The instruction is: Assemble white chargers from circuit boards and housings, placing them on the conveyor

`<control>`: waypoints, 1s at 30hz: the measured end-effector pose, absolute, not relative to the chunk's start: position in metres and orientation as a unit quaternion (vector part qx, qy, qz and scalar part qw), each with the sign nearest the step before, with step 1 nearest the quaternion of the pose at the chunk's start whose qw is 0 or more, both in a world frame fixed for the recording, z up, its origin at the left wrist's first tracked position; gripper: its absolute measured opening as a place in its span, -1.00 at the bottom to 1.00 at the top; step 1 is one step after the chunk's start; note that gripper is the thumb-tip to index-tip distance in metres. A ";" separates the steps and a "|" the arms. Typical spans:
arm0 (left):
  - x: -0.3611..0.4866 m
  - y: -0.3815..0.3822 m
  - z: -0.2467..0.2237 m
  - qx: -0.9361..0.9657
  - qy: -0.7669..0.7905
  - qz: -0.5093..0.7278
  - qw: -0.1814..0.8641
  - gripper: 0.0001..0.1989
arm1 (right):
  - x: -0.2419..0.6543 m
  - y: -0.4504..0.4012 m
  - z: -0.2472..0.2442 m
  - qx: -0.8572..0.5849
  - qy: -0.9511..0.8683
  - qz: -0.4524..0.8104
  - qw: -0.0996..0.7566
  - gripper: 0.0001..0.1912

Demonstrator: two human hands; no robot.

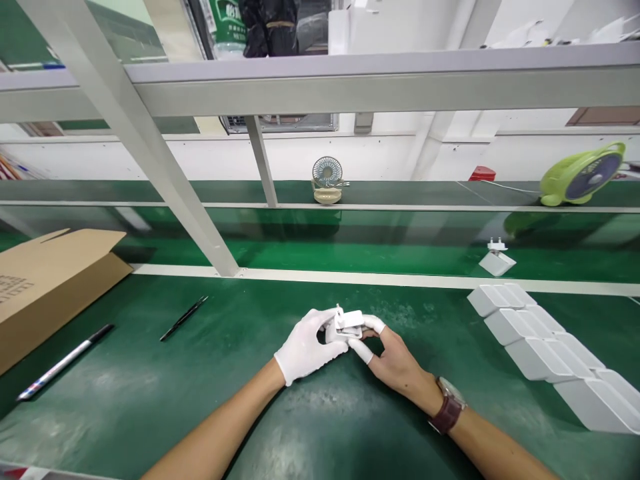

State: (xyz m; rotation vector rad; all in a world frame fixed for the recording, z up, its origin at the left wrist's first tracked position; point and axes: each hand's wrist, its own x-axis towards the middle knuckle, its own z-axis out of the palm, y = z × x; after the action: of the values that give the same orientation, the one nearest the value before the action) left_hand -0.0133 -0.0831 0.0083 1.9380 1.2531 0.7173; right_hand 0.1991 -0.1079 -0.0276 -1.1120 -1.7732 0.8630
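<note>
A small white plug-like piece (pixel 349 321) is held between both hands above the green table (pixel 320 413). My left hand (pixel 309 343), in a white glove, pinches its left side with thumb and fingers. At its right side is my right hand (pixel 385 350), with white covers on the thumb and a finger, closed on the same piece. A brown-strapped watch (pixel 449 405) sits on the right wrist. The palms are partly turned away, and the underside of the piece is hidden.
White boxes (pixel 537 357) stand in a slanting row at the right, with a white plug adapter (pixel 497 260) behind them. A cardboard box (pixel 55 287), a marker (pixel 65 363) and a black pen (pixel 184 319) lie left. Two fans stand behind, below a metal beam (pixel 320 93).
</note>
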 end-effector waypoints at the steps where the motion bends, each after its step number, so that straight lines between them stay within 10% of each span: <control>1: -0.014 -0.082 0.008 0.759 0.484 0.269 0.343 -0.58 | 0.201 -0.108 -0.027 -0.438 -0.737 0.317 0.407 -0.64; 9: -0.009 -0.084 0.019 0.665 0.505 0.276 0.477 -0.67 | 0.218 -0.093 -0.031 -0.404 -0.821 0.078 0.397 -0.63; 30: -0.060 0.087 0.015 0.491 0.703 0.459 0.234 -0.71 | 0.211 -0.094 -0.047 -0.402 -0.842 0.028 0.359 -0.63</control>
State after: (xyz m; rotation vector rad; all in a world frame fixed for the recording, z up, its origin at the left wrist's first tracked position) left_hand -0.0599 0.0870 0.0147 1.3466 1.9294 1.2594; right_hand 0.2114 -0.0937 -0.0467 -1.0358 -2.1717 0.0732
